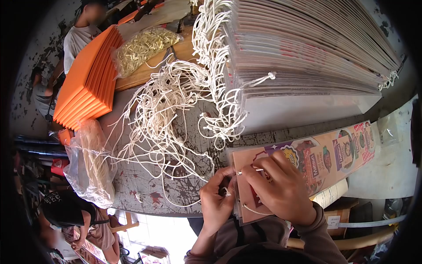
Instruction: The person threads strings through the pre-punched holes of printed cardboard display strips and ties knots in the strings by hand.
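Note:
A stack of long printed plastic-covered cards (323, 160), with food pictures and metal eyelets at its left end, lies in front of me. White cord (257, 212) loops from the lower eyelet over the top card and passes under my right hand. My right hand (279, 187) rests over the cards, thumb and forefinger closed by the upper eyelet on a piece of that cord. My left hand (217, 196) is at the left edge of the cards, fingers curled in a pinch around a knotted bit of cord.
Loose white cords (169, 105) lie tangled on the worn grey table (145, 187). Behind stand many corded cards (307, 53), orange folded pieces (88, 79) and a bag of brass-coloured pieces (147, 46). A bag of cord (94, 163) sits left. Other people (74, 220) work nearby.

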{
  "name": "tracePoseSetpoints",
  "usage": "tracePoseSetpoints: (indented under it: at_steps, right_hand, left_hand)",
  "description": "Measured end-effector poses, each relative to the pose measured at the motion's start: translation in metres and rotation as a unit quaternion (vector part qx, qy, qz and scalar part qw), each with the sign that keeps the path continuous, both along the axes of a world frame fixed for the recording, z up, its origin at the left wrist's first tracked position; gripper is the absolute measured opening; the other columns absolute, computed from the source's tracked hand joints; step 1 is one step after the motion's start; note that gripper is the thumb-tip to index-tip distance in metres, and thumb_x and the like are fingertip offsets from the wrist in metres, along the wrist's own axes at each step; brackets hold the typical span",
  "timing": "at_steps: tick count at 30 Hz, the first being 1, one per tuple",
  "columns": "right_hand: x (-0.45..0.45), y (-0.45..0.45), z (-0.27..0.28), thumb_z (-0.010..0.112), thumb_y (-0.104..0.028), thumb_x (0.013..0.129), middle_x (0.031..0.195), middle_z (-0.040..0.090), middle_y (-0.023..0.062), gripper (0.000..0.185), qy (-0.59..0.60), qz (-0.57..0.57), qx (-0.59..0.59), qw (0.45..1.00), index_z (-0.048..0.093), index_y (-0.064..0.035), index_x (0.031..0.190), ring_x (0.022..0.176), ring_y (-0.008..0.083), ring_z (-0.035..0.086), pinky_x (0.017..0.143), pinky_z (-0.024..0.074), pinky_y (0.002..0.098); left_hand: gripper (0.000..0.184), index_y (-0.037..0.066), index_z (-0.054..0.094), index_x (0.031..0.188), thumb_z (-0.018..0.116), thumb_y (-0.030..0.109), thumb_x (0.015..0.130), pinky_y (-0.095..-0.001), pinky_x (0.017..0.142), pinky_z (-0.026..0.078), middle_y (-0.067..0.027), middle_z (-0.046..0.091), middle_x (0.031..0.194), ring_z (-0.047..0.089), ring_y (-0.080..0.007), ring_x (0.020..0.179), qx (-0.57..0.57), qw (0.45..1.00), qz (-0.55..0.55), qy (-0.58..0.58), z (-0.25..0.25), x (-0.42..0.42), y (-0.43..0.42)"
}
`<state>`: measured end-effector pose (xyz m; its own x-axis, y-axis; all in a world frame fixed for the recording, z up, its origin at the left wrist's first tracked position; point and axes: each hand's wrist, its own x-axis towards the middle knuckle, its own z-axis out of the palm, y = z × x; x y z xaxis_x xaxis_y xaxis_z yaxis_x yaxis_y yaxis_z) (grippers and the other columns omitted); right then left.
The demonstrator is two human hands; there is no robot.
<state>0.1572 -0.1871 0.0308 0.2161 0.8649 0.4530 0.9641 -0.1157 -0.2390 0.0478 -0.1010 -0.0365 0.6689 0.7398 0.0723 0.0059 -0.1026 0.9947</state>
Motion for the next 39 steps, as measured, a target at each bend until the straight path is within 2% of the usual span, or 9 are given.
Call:
tracePoseSetpoints:
  at_steps: [5,11,13,20,25,29,32,37,39]
  right_hand:
    - [-0.002,0.001,0.002,0.061,-0.012,0.064,0.082,0.051,0.0067,0.024,0.017,-0.008,-0.03,0.999,0.059,-0.007,0.087,0.076,0.0225,0.049,0.063,0.0445,0.0303]
    - [-0.001,0.005,-0.004,0.059,-0.012,0.064,0.078,0.046,0.0055,0.021,-0.034,-0.024,-0.035,0.999,0.058,-0.0096,0.085,0.075,0.0218,0.048,0.063,0.0438,0.0304]
    - [0.001,0.006,-0.007,0.058,-0.015,0.07,0.076,0.043,0.0029,0.017,-0.064,-0.011,-0.031,0.997,0.056,-0.0102,0.086,0.076,0.017,0.046,0.055,0.0387,0.0263]
    - [-0.002,0.011,-0.006,0.057,-0.018,0.071,0.073,0.043,0.0027,0.013,-0.053,-0.009,-0.051,0.997,0.054,-0.0117,0.082,0.077,0.0168,0.046,0.058,0.0384,0.0264]
    - [-0.014,0.017,-0.016,0.058,-0.016,0.068,0.072,0.045,0.0025,0.011,-0.088,-0.067,-0.072,0.991,0.05,-0.0107,0.073,0.076,0.0168,0.047,0.055,0.038,0.028]
    - [-0.014,0.016,-0.011,0.058,-0.015,0.068,0.071,0.047,0.003,0.015,-0.045,-0.109,-0.082,0.99,0.053,-0.01,0.081,0.071,0.0182,0.048,0.057,0.0395,0.0287]
    - [-0.01,0.013,-0.015,0.059,-0.017,0.067,0.07,0.045,0.0028,0.015,-0.089,-0.104,-0.056,0.989,0.049,-0.0093,0.075,0.074,0.0166,0.048,0.053,0.0369,0.0271]
    - [0.0,0.005,-0.004,0.06,-0.014,0.071,0.075,0.046,0.0049,0.019,0.001,0.009,-0.033,0.999,0.049,-0.007,0.084,0.076,0.0186,0.048,0.056,0.039,0.0298]
    - [-0.001,0.005,-0.001,0.06,-0.013,0.072,0.075,0.046,0.0054,0.019,0.007,0.016,-0.034,0.999,0.049,-0.0065,0.086,0.077,0.0194,0.048,0.057,0.0397,0.0303]
  left_hand:
    - [0.026,0.001,0.059,0.102,0.054,-0.006,0.078,-0.0174,0.05,0.036,-0.002,0.059,0.068,0.047,-0.0023,0.057,-0.004,1.0,0.004,-0.003,0.0,0.001,0.0]
    - [0.024,0.0,0.059,0.102,0.055,-0.006,0.079,-0.0179,0.052,0.039,-0.0022,0.062,0.073,0.05,-0.0024,0.06,-0.021,1.0,-0.004,0.006,0.004,0.001,0.0]
    - [0.024,-0.001,0.058,0.102,0.054,-0.006,0.079,-0.0176,0.053,0.04,-0.0022,0.062,0.074,0.052,-0.0026,0.062,-0.032,0.999,-0.001,0.006,0.006,0.002,0.0]
    - [0.025,-0.002,0.057,0.103,0.052,-0.008,0.079,-0.0197,0.059,0.044,-0.0057,0.064,0.077,0.056,-0.0053,0.067,-0.004,1.0,-0.016,0.021,0.0,0.0,0.001]
    - [0.027,-0.003,0.055,0.104,0.051,-0.009,0.079,-0.0218,0.068,0.046,-0.0105,0.065,0.08,0.062,-0.0108,0.079,0.006,0.999,-0.003,0.036,0.001,-0.001,0.0]
    - [0.027,-0.002,0.055,0.105,0.051,-0.009,0.079,-0.0221,0.068,0.047,-0.0109,0.065,0.081,0.063,-0.0119,0.079,-0.001,1.0,0.007,0.029,0.002,0.001,-0.001]
    - [0.024,-0.002,0.055,0.103,0.05,-0.009,0.08,-0.0217,0.068,0.046,-0.0108,0.065,0.081,0.063,-0.0117,0.079,-0.003,1.0,-0.002,0.022,0.003,0.0,0.0]
    - [0.018,0.0,0.053,0.097,0.05,-0.007,0.081,-0.0209,0.067,0.046,-0.0097,0.065,0.08,0.063,-0.0109,0.079,-0.002,1.0,-0.011,-0.01,0.001,0.0,-0.001]
    - [0.016,0.001,0.053,0.096,0.05,-0.007,0.082,-0.0207,0.065,0.045,-0.0082,0.064,0.077,0.062,-0.0096,0.075,0.002,1.0,-0.014,-0.02,0.0,0.0,-0.001]
